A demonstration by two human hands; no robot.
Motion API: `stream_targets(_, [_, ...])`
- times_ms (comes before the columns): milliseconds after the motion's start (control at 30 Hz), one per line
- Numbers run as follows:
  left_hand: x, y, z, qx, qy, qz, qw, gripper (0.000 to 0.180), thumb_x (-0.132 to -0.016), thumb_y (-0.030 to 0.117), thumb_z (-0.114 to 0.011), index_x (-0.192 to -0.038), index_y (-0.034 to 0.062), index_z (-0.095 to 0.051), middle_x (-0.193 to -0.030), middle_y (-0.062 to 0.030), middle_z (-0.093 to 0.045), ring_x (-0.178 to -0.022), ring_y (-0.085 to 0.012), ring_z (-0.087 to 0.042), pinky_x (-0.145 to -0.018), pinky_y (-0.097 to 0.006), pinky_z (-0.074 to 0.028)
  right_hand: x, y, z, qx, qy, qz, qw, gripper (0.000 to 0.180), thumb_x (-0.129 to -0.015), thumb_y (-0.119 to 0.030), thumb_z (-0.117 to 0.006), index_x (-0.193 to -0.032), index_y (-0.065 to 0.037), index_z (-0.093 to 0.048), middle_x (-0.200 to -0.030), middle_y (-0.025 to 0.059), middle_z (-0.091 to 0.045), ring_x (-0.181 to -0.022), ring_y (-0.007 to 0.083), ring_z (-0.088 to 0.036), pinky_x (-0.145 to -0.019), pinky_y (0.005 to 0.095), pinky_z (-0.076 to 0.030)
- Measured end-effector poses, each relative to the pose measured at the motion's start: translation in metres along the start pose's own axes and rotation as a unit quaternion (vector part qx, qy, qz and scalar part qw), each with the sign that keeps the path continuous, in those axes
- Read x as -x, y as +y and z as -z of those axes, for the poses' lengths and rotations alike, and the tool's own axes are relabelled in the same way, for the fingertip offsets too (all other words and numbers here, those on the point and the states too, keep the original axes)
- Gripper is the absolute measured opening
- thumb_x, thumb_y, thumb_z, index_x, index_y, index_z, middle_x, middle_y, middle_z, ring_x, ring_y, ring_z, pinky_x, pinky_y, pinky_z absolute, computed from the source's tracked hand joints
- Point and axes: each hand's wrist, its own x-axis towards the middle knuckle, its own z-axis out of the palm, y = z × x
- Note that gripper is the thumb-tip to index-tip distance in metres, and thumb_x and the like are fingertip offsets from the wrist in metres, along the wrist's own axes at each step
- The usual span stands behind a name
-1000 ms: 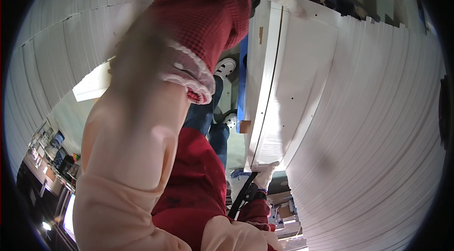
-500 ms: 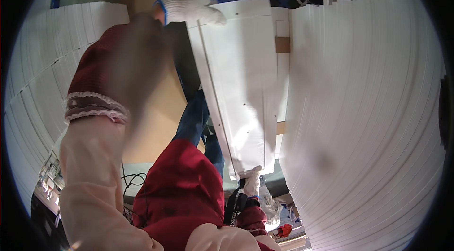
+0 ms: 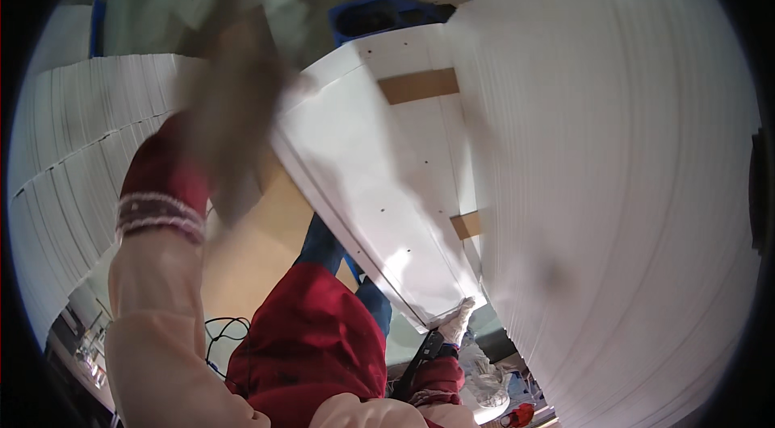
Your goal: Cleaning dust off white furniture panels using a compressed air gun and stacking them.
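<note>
A long white panel (image 3: 355,178) with small dark holes lies slantwise before me, its far end turned left. My right hand (image 3: 458,323), in a white glove, is closed round the panel's near end. At the far left corner is my left hand (image 3: 302,86); a blurred dark smear covers most of it, and only a pale bit of glove shows against the panel's edge. Under the panel's right side, white boards with two brown strips (image 3: 418,86) come into sight.
A tall row of stacked white panels (image 3: 613,186) walls off the right. More stacked panels (image 3: 97,121) stand on the left. A blue plastic pallet (image 3: 375,15) lies beyond the far end. A tan board (image 3: 250,246) and a black cable (image 3: 226,329) are low at left.
The panel's far end has swung left with my left hand, baring more of the brown strips. My right hand has shifted slightly right, still at the near end.
</note>
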Motion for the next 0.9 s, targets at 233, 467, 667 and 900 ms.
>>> stream_targets(233, [0.152, 0.030, -0.100, 0.162, 0.151, 0.163, 0.961, 0.057, -0.092, 0.050, -0.044, -0.125, 0.0044, -0.051, -0.130, -0.0106, -0.052, -0.120, -0.0252, -0.047, -0.103, -0.041, -0.035, 0.004, 0.015, 0.082, -0.007, -0.087, -0.028, 0.996, 0.059, -0.084, -0.047, -0.063, -0.123, -0.005, -0.049, -0.112, 0.0107, -0.058, -0.095, 0.0226, -0.061, -0.079, 0.0356, -0.051])
stream_targets(467, [0.308, 0.020, -0.230, 0.088, 0.169, 0.057, 0.980, 0.053, -0.099, 0.043, -0.034, -0.124, -0.0017, -0.049, -0.110, -0.0068, -0.060, -0.096, -0.0181, -0.057, -0.083, -0.033, -0.047, 0.041, 0.035, 0.214, -0.101, -0.180, -0.070, 0.976, 0.057, -0.086, -0.033, -0.063, -0.129, 0.000, -0.045, -0.119, 0.0098, -0.056, -0.100, 0.0223, -0.058, -0.091, 0.0334, -0.046])
stream_targets(667, [0.363, 0.111, -0.352, 0.002, 0.131, 0.058, 0.990, 0.054, -0.100, 0.041, -0.031, -0.138, 0.0036, -0.039, -0.133, -0.0093, -0.048, -0.124, -0.0191, -0.042, -0.105, -0.032, -0.031, 0.073, 0.037, 0.384, -0.052, -0.179, -0.017, 0.982, 0.051, -0.085, -0.040, -0.060, -0.119, -0.003, -0.053, -0.110, 0.0062, -0.060, -0.097, 0.0175, -0.058, -0.086, 0.0310, -0.046])
stream_targets(900, [0.294, 0.185, -0.446, 0.198, 0.053, 0.092, 0.974, 0.035, -0.091, 0.033, -0.055, -0.112, 0.0057, -0.061, -0.110, -0.0014, -0.058, -0.104, -0.0125, -0.050, -0.097, -0.031, -0.038, 0.146, 0.058, 0.521, -0.135, -0.047, 0.051, 0.988, 0.044, -0.081, -0.035, -0.065, -0.112, -0.005, -0.057, -0.101, 0.0044, -0.061, -0.086, 0.0147, -0.058, -0.075, 0.0298, -0.047])
